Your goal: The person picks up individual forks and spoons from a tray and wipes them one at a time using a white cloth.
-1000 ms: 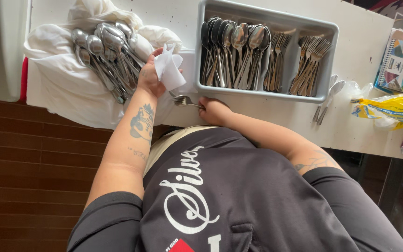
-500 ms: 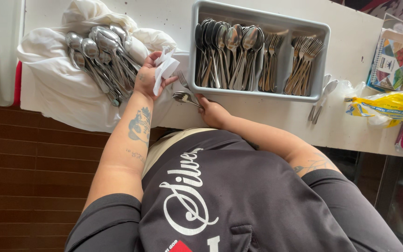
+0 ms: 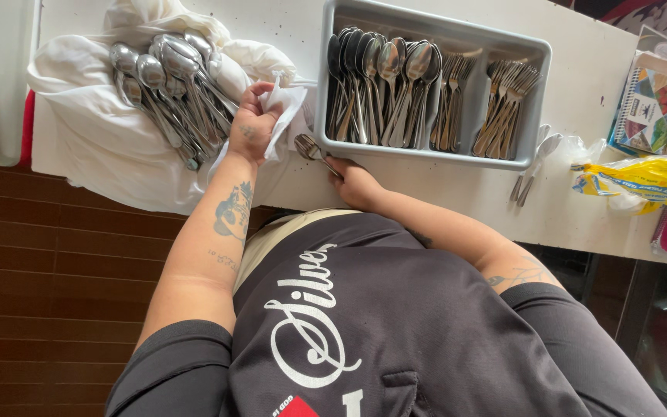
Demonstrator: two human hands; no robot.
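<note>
My left hand [image 3: 250,123] grips a crumpled white napkin [image 3: 287,104] beside a heap of spoons [image 3: 167,85] lying on a white cloth [image 3: 94,154]. My right hand [image 3: 357,181] rests at the counter's near edge and holds one spoon [image 3: 308,147] by its handle, bowl pointing toward the napkin. Just beyond both hands stands a grey cutlery tray [image 3: 434,158], with spoons sorted on its left and forks in the middle and right compartments.
Two loose utensils [image 3: 530,166] lie right of the tray on the white counter [image 3: 457,193]. Farther right are a yellow plastic bag [image 3: 642,179] and a spiral notebook [image 3: 650,100]. Dark wood panelling [image 3: 55,270] runs below the counter edge.
The left hand with the napkin has come off the spoon and shifted slightly up and left toward the heap. The spoon's bowl is now uncovered in the right hand.
</note>
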